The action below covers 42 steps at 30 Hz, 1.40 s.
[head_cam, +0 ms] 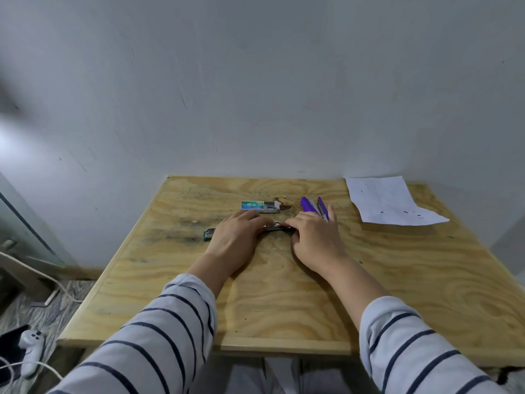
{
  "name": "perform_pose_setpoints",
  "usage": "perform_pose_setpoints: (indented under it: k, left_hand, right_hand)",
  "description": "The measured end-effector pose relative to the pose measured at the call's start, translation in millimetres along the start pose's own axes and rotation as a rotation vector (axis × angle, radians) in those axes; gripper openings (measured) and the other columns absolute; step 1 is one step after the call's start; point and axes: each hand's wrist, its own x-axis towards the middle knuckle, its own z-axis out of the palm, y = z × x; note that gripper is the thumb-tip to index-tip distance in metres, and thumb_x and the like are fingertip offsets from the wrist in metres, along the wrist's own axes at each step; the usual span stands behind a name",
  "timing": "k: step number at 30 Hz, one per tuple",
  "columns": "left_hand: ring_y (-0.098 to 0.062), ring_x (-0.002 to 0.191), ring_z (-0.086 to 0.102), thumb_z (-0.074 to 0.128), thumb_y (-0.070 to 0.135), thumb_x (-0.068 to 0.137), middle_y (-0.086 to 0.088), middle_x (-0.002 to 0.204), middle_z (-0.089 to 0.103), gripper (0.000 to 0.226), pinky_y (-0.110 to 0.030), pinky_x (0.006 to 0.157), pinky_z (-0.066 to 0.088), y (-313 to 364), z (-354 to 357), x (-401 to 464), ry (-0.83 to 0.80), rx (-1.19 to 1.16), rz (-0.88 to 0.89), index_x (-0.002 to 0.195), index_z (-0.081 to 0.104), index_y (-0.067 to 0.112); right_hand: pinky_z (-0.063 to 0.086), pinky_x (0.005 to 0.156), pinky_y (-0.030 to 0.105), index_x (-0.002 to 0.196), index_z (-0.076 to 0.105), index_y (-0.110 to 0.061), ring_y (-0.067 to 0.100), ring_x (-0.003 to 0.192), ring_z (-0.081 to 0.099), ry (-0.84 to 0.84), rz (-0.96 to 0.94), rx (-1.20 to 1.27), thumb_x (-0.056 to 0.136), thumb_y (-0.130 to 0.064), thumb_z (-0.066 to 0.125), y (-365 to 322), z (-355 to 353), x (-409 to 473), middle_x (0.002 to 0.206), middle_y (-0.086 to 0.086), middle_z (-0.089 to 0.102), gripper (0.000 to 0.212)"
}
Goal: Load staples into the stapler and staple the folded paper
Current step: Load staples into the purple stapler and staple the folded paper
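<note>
Starting at the left, a white game controller (pixel 30 349) with cables is seen on the floor beside the plywood table (pixel 284 294). On the table, a small staple box (pixel 209 234) is partly hidden just left of the left hand (pixel 237 237). A strip of staples (pixel 275 228) is pinched between the left hand's fingertips and those of the right hand (pixel 314 240), both resting palm-down on the wood in striped sleeves. Behind them, an opened green staple box (pixel 260 207) is laid flat. The purple stapler (pixel 314 207), swung open, is seen just beyond the right hand's fingers; contact cannot be told. The folded paper (pixel 389 201) is placed at the far right corner, well apart from the hands.
</note>
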Motion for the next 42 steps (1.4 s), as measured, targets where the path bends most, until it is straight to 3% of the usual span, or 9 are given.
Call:
perform_pose_setpoints:
  k: [6, 11, 19, 22, 26, 28, 32, 37, 42]
  left_hand:
    - [-0.019, 0.121, 0.048, 0.046, 0.029, 0.097, 0.005, 0.126, 0.059, 0.027, -0.035, 0.088, 0.045, -4, 4, 1, 0.000, 0.009, 0.001, 0.121, 0.057, 0.031]
    - [-0.016, 0.112, 0.054, 0.050, 0.041, 0.093, 0.010, 0.119, 0.061, 0.030, -0.035, 0.085, 0.045, -18, -7, -6, -0.002, 0.032, -0.075, 0.120, 0.048, 0.030]
    - [-0.016, 0.105, 0.052, 0.050, 0.056, 0.086, 0.010, 0.107, 0.058, 0.035, -0.035, 0.083, 0.044, -50, -24, -30, 0.034, 0.137, -0.222, 0.107, 0.060, 0.030]
    - [-0.013, 0.096, 0.056, 0.060, 0.055, 0.081, 0.015, 0.097, 0.060, 0.030, -0.029, 0.070, 0.044, -46, -32, -26, 0.068, 0.056, -0.245, 0.100, 0.065, 0.032]
    - [-0.010, 0.076, 0.060, 0.070, 0.050, 0.075, 0.015, 0.084, 0.064, 0.021, -0.025, 0.054, 0.044, -25, -42, -13, 0.233, -0.079, -0.279, 0.087, 0.067, 0.033]
    - [-0.006, 0.074, 0.059, 0.073, 0.049, 0.072, 0.015, 0.078, 0.064, 0.022, -0.026, 0.056, 0.046, -14, -43, -3, 0.294, -0.173, -0.297, 0.082, 0.066, 0.032]
    - [-0.001, 0.071, 0.059, 0.074, 0.054, 0.068, 0.016, 0.070, 0.063, 0.024, -0.029, 0.062, 0.050, 9, -46, 15, 0.348, -0.270, -0.296, 0.073, 0.062, 0.034]
    - [-0.005, 0.070, 0.062, 0.072, 0.049, 0.071, 0.013, 0.072, 0.066, 0.022, -0.030, 0.062, 0.052, 31, -47, 30, 0.373, -0.290, -0.301, 0.076, 0.065, 0.029]
    - [-0.009, 0.073, 0.063, 0.071, 0.045, 0.075, 0.011, 0.077, 0.068, 0.020, -0.029, 0.062, 0.051, 56, -44, 49, 0.317, -0.298, -0.241, 0.079, 0.066, 0.026]
  right_hand:
    - [-0.004, 0.114, 0.053, 0.120, 0.060, -0.030, 0.011, 0.124, 0.047, -0.007, -0.021, 0.008, 0.087, -0.012, 0.051, 2, -4, 6, 0.120, -0.011, 0.064, 0.038]
    - [0.001, 0.115, 0.053, 0.104, 0.064, -0.030, 0.014, 0.119, 0.050, 0.014, -0.008, 0.015, 0.089, -0.021, 0.059, 4, 0, 14, 0.111, -0.010, 0.066, 0.019]
    - [0.014, 0.114, 0.046, 0.100, 0.061, -0.030, 0.020, 0.116, 0.051, 0.020, -0.043, -0.025, 0.086, -0.020, 0.064, 5, 4, 21, 0.099, -0.009, 0.068, 0.017]
    - [0.043, 0.093, 0.030, 0.110, 0.054, -0.021, 0.016, 0.096, 0.057, 0.078, 0.000, 0.268, 0.086, -0.008, 0.062, 2, -5, 24, 0.099, -0.004, 0.061, 0.029]
    - [0.047, 0.066, 0.015, 0.113, 0.044, -0.022, 0.013, 0.084, 0.061, 0.113, 0.211, 0.827, 0.083, -0.001, 0.062, -15, -26, 32, 0.093, -0.001, 0.060, 0.040]
    - [0.050, 0.067, 0.016, 0.114, 0.048, -0.020, 0.010, 0.080, 0.062, 0.143, 0.281, 1.041, 0.082, -0.001, 0.064, -23, -33, 34, 0.092, -0.001, 0.063, 0.041]
    - [0.052, 0.092, 0.032, 0.115, 0.058, -0.015, 0.016, 0.099, 0.065, 0.122, 0.273, 1.365, 0.083, -0.012, 0.068, -29, -43, 33, 0.102, 0.001, 0.068, 0.034]
    - [0.051, 0.088, 0.024, 0.126, 0.056, -0.011, 0.012, 0.107, 0.063, 0.116, 0.233, 1.344, 0.069, -0.024, 0.080, -26, -50, 34, 0.114, 0.002, 0.066, 0.064]
    - [0.054, 0.076, 0.019, 0.109, 0.063, -0.012, 0.014, 0.091, 0.067, 0.212, 0.220, 1.305, 0.078, -0.015, 0.074, -7, -62, 31, 0.099, 0.008, 0.071, 0.033]
